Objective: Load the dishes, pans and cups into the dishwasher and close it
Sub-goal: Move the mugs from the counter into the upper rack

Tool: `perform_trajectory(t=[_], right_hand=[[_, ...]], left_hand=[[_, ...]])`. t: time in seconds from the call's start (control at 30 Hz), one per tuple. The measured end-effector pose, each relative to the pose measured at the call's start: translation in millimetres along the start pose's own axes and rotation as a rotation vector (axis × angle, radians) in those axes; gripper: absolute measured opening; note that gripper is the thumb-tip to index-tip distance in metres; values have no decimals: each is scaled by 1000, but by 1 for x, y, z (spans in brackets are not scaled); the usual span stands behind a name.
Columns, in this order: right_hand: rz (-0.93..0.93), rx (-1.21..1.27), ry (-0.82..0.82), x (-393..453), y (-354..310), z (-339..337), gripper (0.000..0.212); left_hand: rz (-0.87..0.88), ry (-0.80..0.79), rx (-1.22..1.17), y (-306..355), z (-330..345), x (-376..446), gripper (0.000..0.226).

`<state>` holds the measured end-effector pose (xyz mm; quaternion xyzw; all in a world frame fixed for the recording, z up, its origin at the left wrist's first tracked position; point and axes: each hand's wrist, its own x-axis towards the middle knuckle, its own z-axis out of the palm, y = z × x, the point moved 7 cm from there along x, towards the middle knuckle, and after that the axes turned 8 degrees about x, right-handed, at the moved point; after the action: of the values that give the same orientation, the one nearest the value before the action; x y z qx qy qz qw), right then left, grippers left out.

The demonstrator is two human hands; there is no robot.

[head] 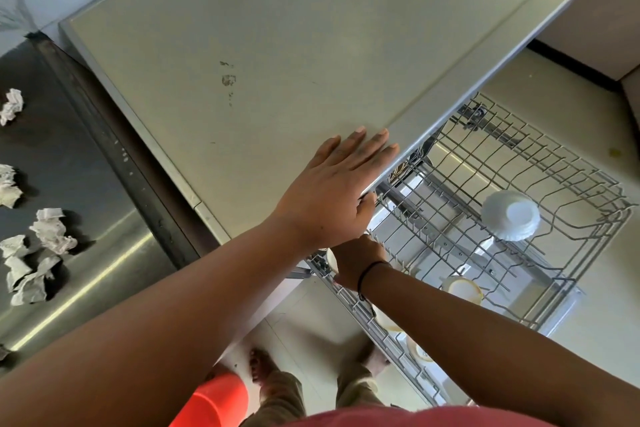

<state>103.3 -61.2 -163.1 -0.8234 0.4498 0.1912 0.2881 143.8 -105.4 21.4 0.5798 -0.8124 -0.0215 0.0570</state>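
White bowl [510, 215] beyond right fingertips; grey wire rack [540, 163]. Pale beige top [242, 55] under left fingers [367, 142]. Black wristband [369, 270]. Orange bucket [214, 402]. White crumpled paper [52, 229] on steel-grey counter [86, 191].

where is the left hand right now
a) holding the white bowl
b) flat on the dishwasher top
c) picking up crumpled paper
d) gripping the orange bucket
b: the left hand lies palm down, fingers spread, on the dishwasher top near its front edge.
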Motion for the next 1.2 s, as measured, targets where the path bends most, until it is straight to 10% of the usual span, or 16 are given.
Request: perform_trajectory(t=[0.73,1.2], right_hand=[[490,325,541,-153,151,-98,92],[34,293,810,-142,-131,-221,80]], left_hand=[[32,-74,-58,0,-10,-9,64],[-452,-77,-21,-218,-97,-242,81]])
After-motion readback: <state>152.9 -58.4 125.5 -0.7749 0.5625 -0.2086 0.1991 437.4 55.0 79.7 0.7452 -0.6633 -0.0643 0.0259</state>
